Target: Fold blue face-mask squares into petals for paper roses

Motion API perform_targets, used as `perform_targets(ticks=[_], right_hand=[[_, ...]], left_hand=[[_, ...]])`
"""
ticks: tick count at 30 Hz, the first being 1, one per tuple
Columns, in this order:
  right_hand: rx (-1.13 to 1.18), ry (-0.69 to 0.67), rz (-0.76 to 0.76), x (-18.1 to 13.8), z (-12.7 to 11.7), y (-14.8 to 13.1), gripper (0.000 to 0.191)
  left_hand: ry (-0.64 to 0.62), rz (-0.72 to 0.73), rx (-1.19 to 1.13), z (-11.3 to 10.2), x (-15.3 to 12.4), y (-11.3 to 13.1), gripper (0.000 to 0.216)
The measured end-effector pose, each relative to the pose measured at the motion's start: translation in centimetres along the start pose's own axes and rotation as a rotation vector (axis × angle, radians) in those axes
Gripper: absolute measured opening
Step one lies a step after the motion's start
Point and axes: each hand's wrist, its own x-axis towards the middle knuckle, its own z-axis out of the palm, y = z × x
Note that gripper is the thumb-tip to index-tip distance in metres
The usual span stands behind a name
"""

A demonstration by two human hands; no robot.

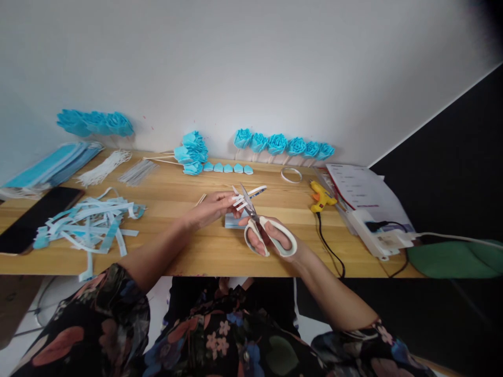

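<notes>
My right hand [264, 242] has its fingers through the white handles of a pair of scissors [288, 246]. The blades are spread and point away from me, at narrow white strips [239, 204] that my left hand [215, 208] pinches. A longer white strip with a dark blue patch [257, 192] lies at or just behind the blades; I cannot tell whether it is part of the held strips. Partly hidden under my hands is a light blue folded piece [233, 220] on the table. Small wooden sticks [200, 199] show behind my left wrist.
Blue fabric roses [277, 144] stand along the wall, others [192, 152] lie mid-table beside small blue folded pieces [228, 168]. Left are cut strips [96, 220], a phone [43, 214] and face masks [55, 165]. Right are a tape roll [291, 175], yellow glue gun [322, 197] and power strip [371, 233].
</notes>
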Motion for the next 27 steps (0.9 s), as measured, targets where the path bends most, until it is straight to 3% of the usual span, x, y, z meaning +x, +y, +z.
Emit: perform_targets(ticks=[22,27], right_hand=[[0.171,0.066,0.047,-0.10,-0.57,0.61,0.055],[0.208,0.025,0.036,-0.10,-0.50,0.73,0.050]], left_hand=[[-0.021,0.015,-0.004,0.21,-0.01,0.66,0.040],[0.054,0.009,0.059,0.41,-0.06,0.77,0.033]])
